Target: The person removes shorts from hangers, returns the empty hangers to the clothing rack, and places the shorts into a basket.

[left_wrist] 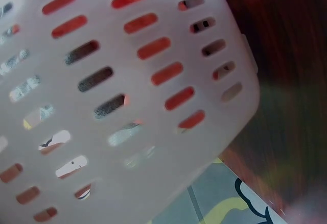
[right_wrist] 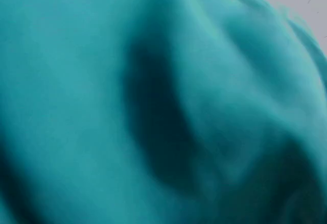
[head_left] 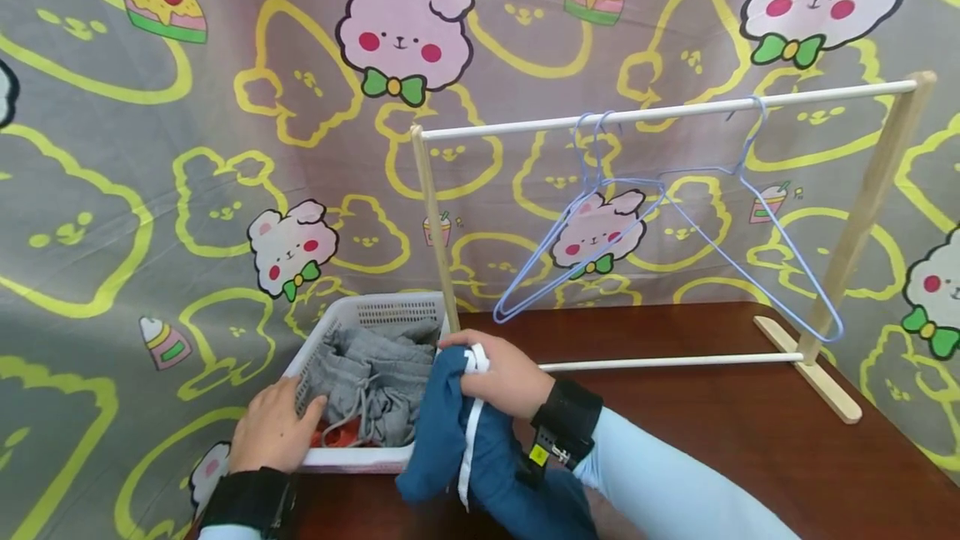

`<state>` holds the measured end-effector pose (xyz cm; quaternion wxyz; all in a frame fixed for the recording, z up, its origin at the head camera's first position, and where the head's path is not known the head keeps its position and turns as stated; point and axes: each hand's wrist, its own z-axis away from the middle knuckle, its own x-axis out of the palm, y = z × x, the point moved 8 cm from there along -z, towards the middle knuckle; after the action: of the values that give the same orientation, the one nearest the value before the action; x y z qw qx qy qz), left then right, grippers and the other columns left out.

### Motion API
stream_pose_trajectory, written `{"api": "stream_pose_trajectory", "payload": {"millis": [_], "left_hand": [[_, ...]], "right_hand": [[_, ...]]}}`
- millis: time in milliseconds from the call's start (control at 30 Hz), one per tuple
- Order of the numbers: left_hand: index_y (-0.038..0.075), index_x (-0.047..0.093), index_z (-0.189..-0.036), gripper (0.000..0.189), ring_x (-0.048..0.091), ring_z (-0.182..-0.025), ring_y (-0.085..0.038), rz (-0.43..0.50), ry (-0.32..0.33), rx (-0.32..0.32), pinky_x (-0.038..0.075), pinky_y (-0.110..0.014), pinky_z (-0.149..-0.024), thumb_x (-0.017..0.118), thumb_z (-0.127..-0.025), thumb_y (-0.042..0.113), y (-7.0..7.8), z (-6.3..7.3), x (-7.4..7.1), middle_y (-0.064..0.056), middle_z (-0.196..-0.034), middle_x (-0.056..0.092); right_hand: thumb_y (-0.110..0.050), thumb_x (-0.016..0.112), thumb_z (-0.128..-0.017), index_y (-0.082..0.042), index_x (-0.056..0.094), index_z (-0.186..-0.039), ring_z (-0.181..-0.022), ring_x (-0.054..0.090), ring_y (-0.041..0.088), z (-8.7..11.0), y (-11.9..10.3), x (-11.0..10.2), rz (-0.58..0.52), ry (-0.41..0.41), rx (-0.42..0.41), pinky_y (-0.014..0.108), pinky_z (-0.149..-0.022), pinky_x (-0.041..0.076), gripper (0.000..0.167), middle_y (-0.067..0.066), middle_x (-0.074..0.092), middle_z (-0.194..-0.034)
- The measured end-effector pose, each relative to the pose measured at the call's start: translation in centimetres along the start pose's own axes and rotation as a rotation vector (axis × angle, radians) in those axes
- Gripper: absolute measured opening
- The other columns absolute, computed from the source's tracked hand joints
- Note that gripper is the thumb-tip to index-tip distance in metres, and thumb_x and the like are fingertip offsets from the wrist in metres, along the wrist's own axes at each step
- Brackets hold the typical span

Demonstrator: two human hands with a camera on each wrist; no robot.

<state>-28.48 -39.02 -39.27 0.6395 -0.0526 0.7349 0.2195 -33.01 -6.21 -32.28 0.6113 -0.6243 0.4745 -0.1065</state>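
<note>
My right hand [head_left: 510,373] grips a bunched pair of blue drawstring pants [head_left: 435,448] near the waist, and a white cord hangs down from it. The pants hang in front of the basket's right side and over the table's near edge. Close up, their blue cloth [right_wrist: 76,101] fills the right wrist view. My left hand [head_left: 270,427] holds the left rim of a white plastic basket [head_left: 352,461], thumb toward the inside. In the basket lie grey drawstring clothes [head_left: 375,373] and some red cloth [head_left: 341,433]. The basket's slotted wall [left_wrist: 168,142] fills most of the left wrist view.
A rack with wooden posts and a white rail [head_left: 510,127] stands on the brown table [head_left: 675,423]. Several blue wire hangers [head_left: 551,244] hang from it. The rack's right foot [head_left: 813,373] lies near the table's right side. A cartoon-print curtain [head_left: 225,123] closes off the back.
</note>
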Motion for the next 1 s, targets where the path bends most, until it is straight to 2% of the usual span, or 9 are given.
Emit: {"api": "stream_pose_trajectory", "payload": {"millis": [133,267,500,767,1000], "left_hand": [[-0.013,0.035,-0.147,0.080,0.026,-0.138,-0.054,-0.005,0.006,0.001,0.021,-0.069,-0.110,0.050,-0.102,0.051,-0.1,0.0,0.1,-0.037,-0.150,0.031],[-0.013,0.036,-0.147,0.079,0.026,-0.138,-0.054,-0.003,0.011,0.007,0.021,-0.069,-0.110,0.050,-0.102,0.051,-0.2,-0.1,0.2,-0.037,-0.150,0.031],[-0.012,0.036,-0.147,0.074,0.024,-0.138,-0.054,0.021,0.010,0.007,0.020,-0.070,-0.110,0.047,-0.103,0.046,-0.3,-0.1,0.3,-0.036,-0.151,0.030],[-0.012,0.037,-0.146,0.074,0.027,-0.137,-0.054,0.020,0.028,0.034,0.022,-0.071,-0.109,0.049,-0.103,0.047,0.0,-0.3,0.1,-0.037,-0.149,0.033],[-0.011,0.041,-0.145,0.072,0.032,-0.135,-0.053,0.033,0.052,0.052,0.026,-0.069,-0.107,0.051,-0.102,0.047,0.2,-0.6,0.0,-0.035,-0.146,0.038]], "right_hand": [[-0.012,0.064,-0.091,-0.025,0.059,-0.138,-0.091,0.063,0.017,-1.6,-2.9,-0.3,-0.022,0.074,-0.049,0.036,-0.079,0.051,0.049,-0.004,0.063,-0.118],[-0.011,0.063,-0.091,-0.023,0.057,-0.140,-0.086,0.062,0.018,-3.0,-5.8,-0.2,-0.003,0.091,-0.110,0.034,-0.074,0.051,0.051,-0.003,0.063,-0.117],[-0.006,0.061,-0.093,-0.017,0.056,-0.140,-0.071,0.052,0.021,-6.7,-9.9,-1.4,-0.044,0.169,-0.177,0.031,-0.063,0.044,0.049,0.006,0.057,-0.111],[-0.010,0.062,-0.095,-0.017,0.055,-0.142,-0.073,0.054,0.023,-11.1,-14.0,-3.5,0.016,0.292,-0.241,0.032,-0.062,0.045,0.048,0.006,0.058,-0.108],[-0.013,0.062,-0.097,-0.019,0.049,-0.145,-0.078,0.056,0.022,-14.5,-17.2,-4.3,0.121,0.337,-0.288,0.030,-0.064,0.046,0.050,0.009,0.057,-0.105]]}}
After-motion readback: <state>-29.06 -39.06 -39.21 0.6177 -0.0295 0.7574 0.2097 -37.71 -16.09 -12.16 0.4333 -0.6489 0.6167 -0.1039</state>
